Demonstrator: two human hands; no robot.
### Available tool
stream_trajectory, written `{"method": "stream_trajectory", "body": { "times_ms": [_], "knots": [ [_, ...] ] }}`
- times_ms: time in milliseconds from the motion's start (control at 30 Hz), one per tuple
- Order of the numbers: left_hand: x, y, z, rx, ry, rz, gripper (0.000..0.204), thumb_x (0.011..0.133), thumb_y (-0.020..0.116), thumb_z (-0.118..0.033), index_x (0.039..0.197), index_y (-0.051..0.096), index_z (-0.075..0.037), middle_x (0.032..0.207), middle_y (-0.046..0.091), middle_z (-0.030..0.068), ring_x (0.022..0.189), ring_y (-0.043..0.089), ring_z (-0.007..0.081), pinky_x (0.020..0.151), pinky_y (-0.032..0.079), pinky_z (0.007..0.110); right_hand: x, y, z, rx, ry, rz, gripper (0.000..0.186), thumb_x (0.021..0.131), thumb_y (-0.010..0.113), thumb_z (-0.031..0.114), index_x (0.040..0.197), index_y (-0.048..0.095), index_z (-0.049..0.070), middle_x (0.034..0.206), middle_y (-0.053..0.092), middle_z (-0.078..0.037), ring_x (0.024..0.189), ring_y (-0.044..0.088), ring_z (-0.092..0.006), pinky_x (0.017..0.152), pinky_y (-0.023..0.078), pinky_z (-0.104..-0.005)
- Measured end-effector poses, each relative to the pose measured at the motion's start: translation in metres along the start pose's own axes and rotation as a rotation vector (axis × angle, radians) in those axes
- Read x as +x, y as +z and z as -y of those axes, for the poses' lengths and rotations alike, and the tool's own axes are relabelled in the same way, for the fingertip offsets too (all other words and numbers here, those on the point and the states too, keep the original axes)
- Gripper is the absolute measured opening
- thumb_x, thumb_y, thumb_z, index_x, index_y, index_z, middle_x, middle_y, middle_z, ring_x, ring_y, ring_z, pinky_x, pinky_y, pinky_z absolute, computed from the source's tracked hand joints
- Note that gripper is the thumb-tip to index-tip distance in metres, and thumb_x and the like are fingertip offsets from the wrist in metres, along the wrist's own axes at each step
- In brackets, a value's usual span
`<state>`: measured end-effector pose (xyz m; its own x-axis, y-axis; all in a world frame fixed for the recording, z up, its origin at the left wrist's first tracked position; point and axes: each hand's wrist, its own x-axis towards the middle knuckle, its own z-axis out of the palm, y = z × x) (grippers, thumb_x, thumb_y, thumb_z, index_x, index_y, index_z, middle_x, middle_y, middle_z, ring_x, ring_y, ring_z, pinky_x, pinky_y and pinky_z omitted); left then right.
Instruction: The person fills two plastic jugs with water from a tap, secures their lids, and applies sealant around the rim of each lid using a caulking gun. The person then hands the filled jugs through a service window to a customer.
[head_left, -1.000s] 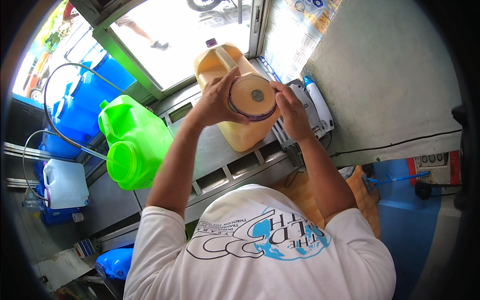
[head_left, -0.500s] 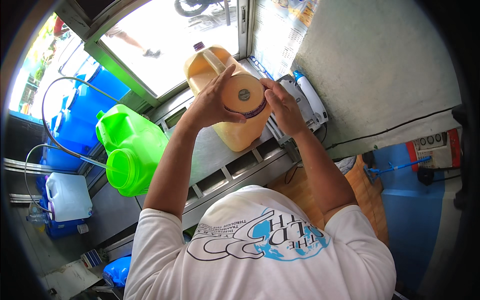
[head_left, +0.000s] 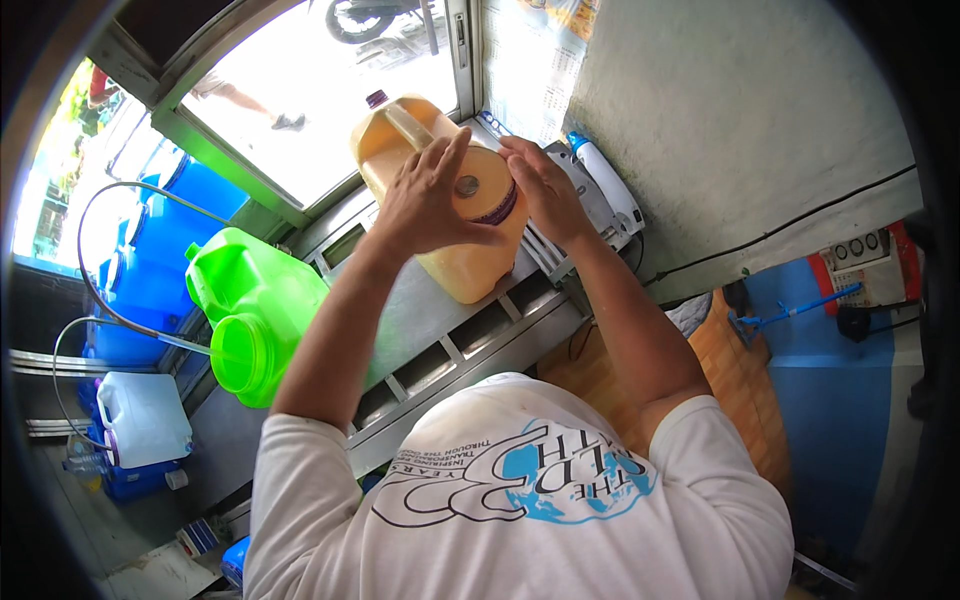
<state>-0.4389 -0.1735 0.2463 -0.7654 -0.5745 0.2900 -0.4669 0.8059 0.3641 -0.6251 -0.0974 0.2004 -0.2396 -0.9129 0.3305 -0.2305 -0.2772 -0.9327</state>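
A large translucent orange water jug (head_left: 452, 262) stands on a steel counter (head_left: 420, 310), with its handle toward the window. Both my hands are on its wide round lid (head_left: 486, 192), which has a purple rim. My left hand (head_left: 425, 205) wraps the lid's left side with fingers spread over the top. My right hand (head_left: 545, 190) presses against the lid's right side. A small purple cap (head_left: 375, 98) shows on the jug's far shoulder.
A bright green jug (head_left: 255, 305) lies on the counter to the left, a thin hose (head_left: 120, 300) arching over it. Blue drums (head_left: 170, 240) stand behind, a white jug (head_left: 145, 420) lower left. A white filter tube (head_left: 610, 185) is mounted against the right wall.
My hands have shifted around the lid, the left one now spread further over its top. The view has tilted slightly; the jug stays on the counter.
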Motion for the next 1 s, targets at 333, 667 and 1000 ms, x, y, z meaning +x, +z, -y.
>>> {"method": "stream_trajectory", "body": {
  "times_ms": [333,667,1000],
  "knots": [
    [0.013,-0.013,0.028,-0.105,0.182,0.131,0.122,0.055,0.089,-0.051,0.153,0.030,-0.008,0.145,0.046,0.0218,0.137,0.041,0.0401,0.114,0.035,0.047,-0.014,0.003,-0.002,0.025,0.050,0.015,0.047,0.103,0.047,0.034,0.133,0.055,0.000,0.134,0.057,-0.014,0.125,0.053,-0.0215,0.107,0.039,-0.0333],
    [0.013,-0.017,0.036,-0.311,0.151,0.169,0.127,0.049,0.093,-0.047,0.152,0.031,-0.005,0.142,0.050,0.0216,0.134,0.045,0.0383,0.113,0.037,0.043,-0.016,0.003,-0.006,-0.017,0.044,0.049,0.043,0.104,0.046,0.030,0.134,0.052,0.000,0.127,0.060,-0.010,0.119,0.053,-0.0154,0.105,0.039,-0.0303],
    [0.009,-0.017,0.008,-0.107,0.004,0.122,0.119,0.053,0.089,-0.045,0.151,0.034,-0.008,0.140,0.050,0.0222,0.131,0.047,0.0397,0.109,0.040,0.046,-0.014,0.013,-0.008,-0.035,0.012,0.029,0.046,0.102,0.048,0.028,0.136,0.050,-0.004,0.130,0.058,-0.018,0.120,0.056,-0.0227,0.103,0.042,-0.0334]
  ]
}}
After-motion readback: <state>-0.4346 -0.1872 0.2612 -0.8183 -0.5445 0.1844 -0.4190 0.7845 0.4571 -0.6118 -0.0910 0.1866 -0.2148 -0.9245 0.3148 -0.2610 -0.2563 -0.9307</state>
